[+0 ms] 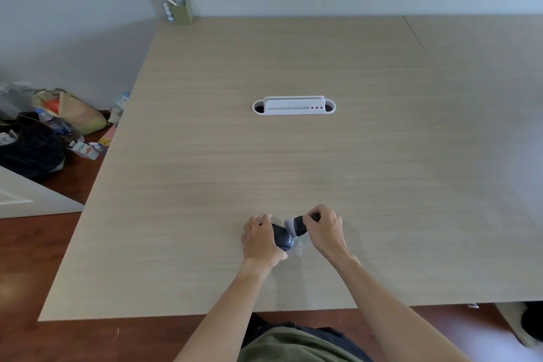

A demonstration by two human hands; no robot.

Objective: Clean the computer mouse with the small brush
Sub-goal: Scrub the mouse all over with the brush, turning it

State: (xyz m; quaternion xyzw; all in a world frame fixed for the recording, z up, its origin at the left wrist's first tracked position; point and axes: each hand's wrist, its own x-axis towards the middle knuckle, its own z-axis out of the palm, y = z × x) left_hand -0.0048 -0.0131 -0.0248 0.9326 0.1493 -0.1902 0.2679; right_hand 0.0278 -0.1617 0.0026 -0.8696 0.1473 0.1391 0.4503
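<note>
A dark computer mouse (pixel 284 238) with white lettering rests near the front of the wooden table (pixel 293 161), on a clear plastic wrapper (pixel 297 253). My left hand (pixel 260 239) grips it from the left side. My right hand (pixel 324 229) holds a small brush (pixel 297 226) with a black handle and pale grey bristles. The bristles touch the mouse's upper right side. My fingers hide the end of the handle.
A white cable grommet with a power strip (pixel 293 106) sits in the table's middle. A small cardboard box (pixel 177 7) stands at the far left corner. Bags and bottles (pixel 44 129) lie on the floor to the left.
</note>
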